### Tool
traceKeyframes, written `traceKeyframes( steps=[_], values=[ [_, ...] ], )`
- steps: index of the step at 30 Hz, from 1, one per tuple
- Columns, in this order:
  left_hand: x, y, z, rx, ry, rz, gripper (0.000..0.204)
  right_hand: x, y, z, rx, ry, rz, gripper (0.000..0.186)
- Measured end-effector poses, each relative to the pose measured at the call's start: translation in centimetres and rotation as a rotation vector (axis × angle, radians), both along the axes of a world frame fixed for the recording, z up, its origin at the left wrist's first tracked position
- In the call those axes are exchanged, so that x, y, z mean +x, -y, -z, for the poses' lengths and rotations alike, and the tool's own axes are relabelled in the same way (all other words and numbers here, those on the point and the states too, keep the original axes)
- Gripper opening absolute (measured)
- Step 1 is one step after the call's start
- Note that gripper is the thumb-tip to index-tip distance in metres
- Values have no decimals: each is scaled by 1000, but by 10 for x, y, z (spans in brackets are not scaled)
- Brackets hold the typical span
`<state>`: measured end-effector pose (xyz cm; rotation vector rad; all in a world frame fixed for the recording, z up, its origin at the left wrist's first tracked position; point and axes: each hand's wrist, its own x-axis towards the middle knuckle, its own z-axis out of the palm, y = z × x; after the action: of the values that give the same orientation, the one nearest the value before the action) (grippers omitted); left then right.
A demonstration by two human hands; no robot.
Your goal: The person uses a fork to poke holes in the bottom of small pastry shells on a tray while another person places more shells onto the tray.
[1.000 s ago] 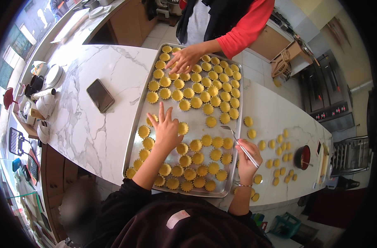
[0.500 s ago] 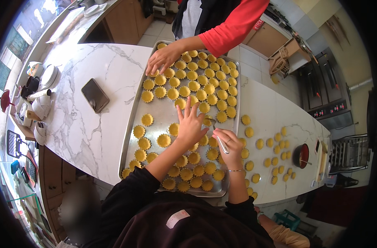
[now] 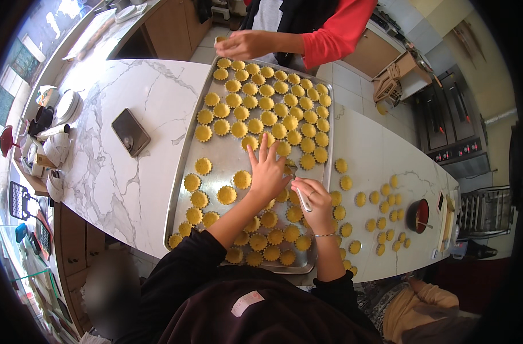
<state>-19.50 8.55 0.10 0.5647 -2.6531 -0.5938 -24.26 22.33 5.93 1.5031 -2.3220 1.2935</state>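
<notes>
My right hand (image 3: 312, 200) is closed round the handle of a metal fork (image 3: 304, 202). Its tines reach into a yellow fluted tart shell (image 3: 289, 166) on the large metal baking tray (image 3: 210, 153). Beside that shell, my left hand (image 3: 267, 174) lies over the tray with its fingers spread. Its fingertips are close to another tart shell (image 3: 267, 139), and whether they touch it I cannot tell. Rows of similar shells fill much of the tray, and my left hand and forearm hide some of them.
Across the counter, a person in red sleeves holds a small tart shell (image 3: 219, 40) over the tray's far corner. More loose shells (image 3: 382, 223) sit on the marble counter (image 3: 353, 137) at right, near a dark bowl (image 3: 417, 215). A phone (image 3: 131, 132) lies left of the tray.
The other person's hand has risen from the tray's far left with a shell. My fork has shifted slightly left at the shell, while my left hand stays almost in place.
</notes>
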Motion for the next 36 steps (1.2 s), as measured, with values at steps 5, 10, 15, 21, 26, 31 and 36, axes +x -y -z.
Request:
traceKeyframes(
  steps=[5,10,15,21,26,31,36],
  values=[
    [-2,-1,3,-29,16,-19,40,2,-2,3,2,-5,25,28],
    [-2,0,-1,-7,46,-15,39,4,-6,0,-60,-20,33,28],
    [-2,0,1,4,36,-15,40,6,-5,-1,-49,-21,29,28],
    [-2,0,-1,11,42,-16,41,7,-4,0,2,-12,27,27],
    [-3,1,0,3,56,-25,41,5,-1,0,26,-25,12,27],
    [-3,0,-3,14,42,-13,42,-1,-9,-7,-64,14,43,27],
    [-2,1,-2,27,23,-27,43,0,-9,-20,-23,9,14,26]
  ],
)
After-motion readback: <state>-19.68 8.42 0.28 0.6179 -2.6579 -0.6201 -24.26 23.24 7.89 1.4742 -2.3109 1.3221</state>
